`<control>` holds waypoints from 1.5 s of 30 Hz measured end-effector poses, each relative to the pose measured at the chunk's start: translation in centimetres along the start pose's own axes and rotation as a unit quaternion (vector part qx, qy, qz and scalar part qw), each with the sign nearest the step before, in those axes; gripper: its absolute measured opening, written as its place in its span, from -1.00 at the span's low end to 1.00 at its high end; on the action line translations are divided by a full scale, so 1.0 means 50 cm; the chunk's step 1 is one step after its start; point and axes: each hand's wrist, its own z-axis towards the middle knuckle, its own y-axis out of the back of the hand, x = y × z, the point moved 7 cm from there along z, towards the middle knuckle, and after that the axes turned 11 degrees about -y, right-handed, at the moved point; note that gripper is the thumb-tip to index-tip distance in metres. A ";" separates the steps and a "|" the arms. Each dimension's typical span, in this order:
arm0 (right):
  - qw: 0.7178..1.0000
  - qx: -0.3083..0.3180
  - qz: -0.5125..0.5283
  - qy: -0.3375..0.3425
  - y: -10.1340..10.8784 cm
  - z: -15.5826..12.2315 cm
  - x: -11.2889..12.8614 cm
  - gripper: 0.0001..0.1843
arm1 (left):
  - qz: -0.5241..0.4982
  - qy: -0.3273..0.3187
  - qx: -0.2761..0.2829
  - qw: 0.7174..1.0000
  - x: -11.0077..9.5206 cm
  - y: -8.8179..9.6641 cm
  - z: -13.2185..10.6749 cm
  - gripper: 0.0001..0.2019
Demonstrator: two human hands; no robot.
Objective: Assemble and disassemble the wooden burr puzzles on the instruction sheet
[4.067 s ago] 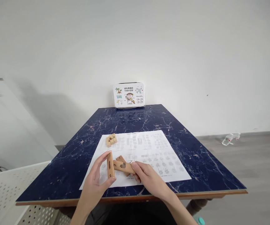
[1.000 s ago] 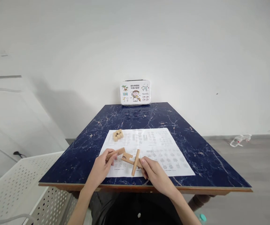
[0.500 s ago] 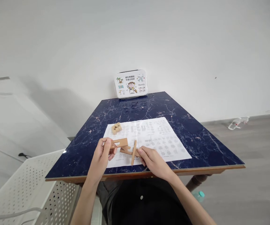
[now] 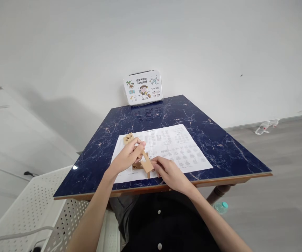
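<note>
My left hand point(image 4: 128, 154) is closed on a slotted wooden puzzle piece point(image 4: 147, 165), which tilts down to the right over other wooden pieces. Beneath it, a wooden puzzle piece marked with a dark letter point(image 4: 136, 166) and an upright stick-like piece cross each other, partly covered. My right hand point(image 4: 170, 172) pinches the right end of this crossed pair. Under both hands lies a printed instruction sheet point(image 4: 190, 150). A small wooden block assembly point(image 4: 128, 138) sits on the sheet's upper left, partly behind my left hand.
A white cartoon-printed case point(image 4: 143, 88) leans against the wall at the far end of the blue marble-patterned table point(image 4: 93, 157). At the left stands a white perforated basket point(image 4: 32, 210). Plastic bottles point(image 4: 262, 128) lie on the floor at right; a teal-capped bottle point(image 4: 221, 207) is below the table edge.
My left hand has moved right and turned, bringing the slotted piece over the crossed pieces. The right hand stays almost in place. The view has shifted slightly.
</note>
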 end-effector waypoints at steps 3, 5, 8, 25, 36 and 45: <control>1.000 0.001 -0.008 -0.003 0.000 -0.001 0.000 -0.74 | 0.018 -0.009 0.011 1.000 0.003 -0.001 0.016 -0.65; 1.000 0.001 -0.006 -0.003 -0.001 -0.001 0.000 -0.75 | 0.026 -0.023 -0.006 0.999 -0.003 0.004 0.019 -0.65; 1.000 -0.001 -0.006 0.005 -0.001 -0.001 0.003 -0.75 | 0.025 -0.044 -0.064 0.997 -0.018 0.020 0.003 -0.66; 0.999 -0.025 -0.023 0.020 0.002 -0.001 0.011 -0.74 | 0.173 -0.001 -0.190 0.966 -0.027 -0.021 -0.113 -0.63; 0.998 -0.041 -0.033 0.022 0.003 -0.005 0.008 -0.68 | -0.014 0.020 -0.263 0.965 -0.018 -0.060 -0.122 -0.52; 0.998 -0.046 -0.034 0.027 0.004 -0.008 0.014 -0.69 | -0.025 -0.013 -0.330 0.944 -0.017 -0.079 -0.129 -0.57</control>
